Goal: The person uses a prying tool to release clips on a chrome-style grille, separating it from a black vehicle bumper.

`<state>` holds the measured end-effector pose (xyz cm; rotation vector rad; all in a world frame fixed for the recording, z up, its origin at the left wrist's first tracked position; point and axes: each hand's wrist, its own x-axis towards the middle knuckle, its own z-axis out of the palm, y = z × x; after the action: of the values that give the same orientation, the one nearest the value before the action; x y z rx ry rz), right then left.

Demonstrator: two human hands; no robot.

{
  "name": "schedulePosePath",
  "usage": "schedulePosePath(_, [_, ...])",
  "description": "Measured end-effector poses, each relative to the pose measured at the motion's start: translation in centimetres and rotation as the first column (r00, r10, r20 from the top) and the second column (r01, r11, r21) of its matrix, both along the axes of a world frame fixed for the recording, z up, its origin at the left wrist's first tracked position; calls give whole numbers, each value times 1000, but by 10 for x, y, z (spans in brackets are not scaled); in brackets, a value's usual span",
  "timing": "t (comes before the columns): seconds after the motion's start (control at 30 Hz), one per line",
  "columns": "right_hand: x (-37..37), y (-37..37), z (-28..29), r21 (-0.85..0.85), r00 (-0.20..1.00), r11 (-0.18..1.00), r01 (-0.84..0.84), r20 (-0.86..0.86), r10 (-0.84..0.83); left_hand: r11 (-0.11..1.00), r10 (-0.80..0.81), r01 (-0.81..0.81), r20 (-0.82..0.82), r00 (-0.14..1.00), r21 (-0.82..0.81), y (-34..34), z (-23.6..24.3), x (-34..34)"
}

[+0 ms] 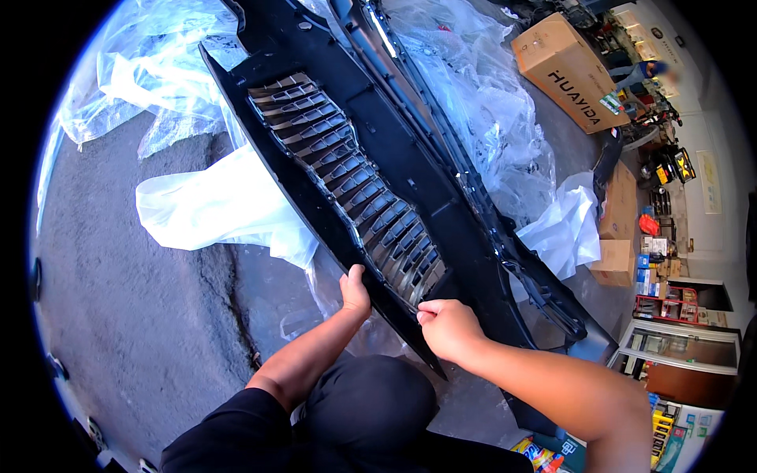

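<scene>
While clear sheeting (pixel 481 94) is lying beneath it, a black bumper (pixel 394 150) is framing a slatted grille (pixel 355 183); the left hand (pixel 356 293) is touching the bumper's edge, its grip impossible to tell, and the right hand (pixel 449 326) is pinching a thin piece (pixel 410 305) at the grille's near end.

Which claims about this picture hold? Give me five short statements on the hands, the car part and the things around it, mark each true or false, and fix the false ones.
1. The left hand is at the edge of the black bumper. True.
2. The right hand is at the far end of the grille. False: it is at the end nearer the person.
3. Plastic sheeting lies on both sides of the bumper. True.
4. The large cardboard box is at the lower left. False: it is at the upper right.
5. The left sleeve is black. True.
</scene>
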<state>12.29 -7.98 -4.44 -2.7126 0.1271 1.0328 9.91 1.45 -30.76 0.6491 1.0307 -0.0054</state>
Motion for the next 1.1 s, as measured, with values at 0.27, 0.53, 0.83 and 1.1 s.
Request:
schedulePosePath(0.27, [9, 10, 16, -206, 987, 967, -153, -74, 140, 998, -43, 41, 55, 998, 45, 5, 2, -1])
schedulePosePath(0.53, [7, -10, 20, -529, -138, -18, -848, 187, 973, 1000, -17, 16, 62, 998, 11, 5, 1, 0])
schedulePosePath(0.83, [5, 4, -1, -47, 969, 969, 244, -22, -245, 998, -37, 34, 40, 999, 61, 0, 7, 1])
schedulePosePath(1.1, [3, 10, 22, -282, 606, 577, -767, -22, 795, 997, -26, 23, 39, 999, 72, 2, -4, 1])
